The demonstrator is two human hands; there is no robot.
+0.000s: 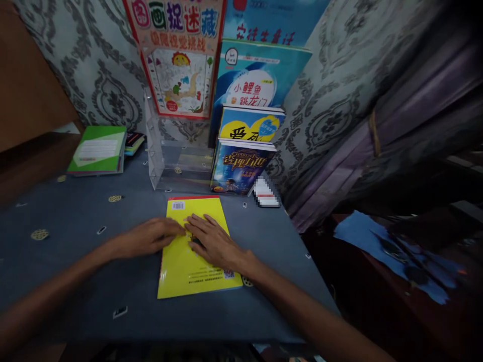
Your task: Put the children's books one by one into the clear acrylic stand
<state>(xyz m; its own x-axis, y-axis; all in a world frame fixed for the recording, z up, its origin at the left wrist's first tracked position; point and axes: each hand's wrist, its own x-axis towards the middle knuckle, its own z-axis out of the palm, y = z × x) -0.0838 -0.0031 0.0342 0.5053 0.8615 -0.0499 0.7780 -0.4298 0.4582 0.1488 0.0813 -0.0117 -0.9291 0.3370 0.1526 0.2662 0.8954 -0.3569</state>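
Observation:
A yellow book (181,271) lies flat, back cover up, on the dark blue-grey tablecloth (75,221). My left hand (149,237) rests on the book's left edge with its fingers stretched flat. My right hand (212,240) lies palm down on the middle of the cover, fingers spread. The two hands' fingertips almost meet near the book's upper half. Neither hand grips anything.
A clear acrylic stand (169,161) sits behind the yellow book. Several children's books (241,166) lean against the patterned wall at the back. A green book (98,150) lies on a small stack at the far left. The table's right edge drops off near a curtain (396,125).

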